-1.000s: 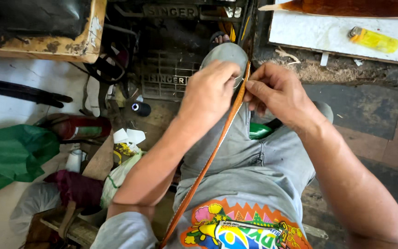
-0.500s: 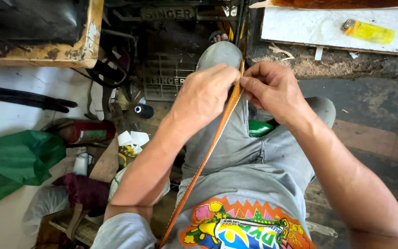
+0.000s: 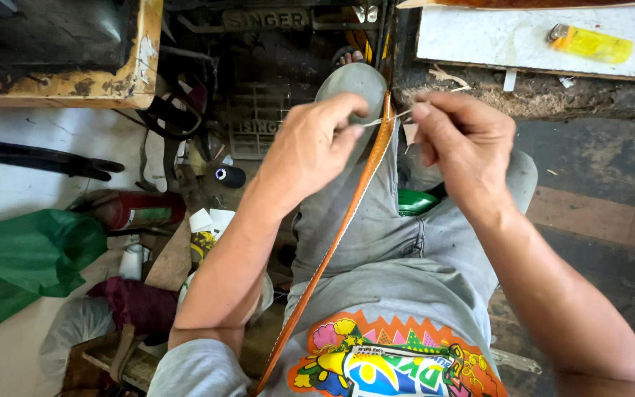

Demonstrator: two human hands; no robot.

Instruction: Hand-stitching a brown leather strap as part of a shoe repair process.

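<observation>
A long tan leather strap (image 3: 339, 235) runs from my chest up over my raised left knee (image 3: 354, 81). My left hand (image 3: 310, 147) rests on that knee and pinches a pale thread at the strap's upper end. My right hand (image 3: 464, 140) is on the strap's other side, its fingers pinched on the thread (image 3: 387, 117), which is stretched taut between the two hands. I wear grey trousers and a grey shirt with a colourful print.
A worn wooden tabletop (image 3: 75, 81) is at upper left, with a black metal treadle frame (image 3: 259, 125) below it. A yellow lighter (image 3: 589, 44) lies on a white board. A green bag (image 3: 23, 257), red canister (image 3: 141, 209), thread spool (image 3: 229, 175) and scraps crowd the floor.
My hands, close together at the strap a second ago, have drawn apart. The right hand has pulled the thread out to the right.
</observation>
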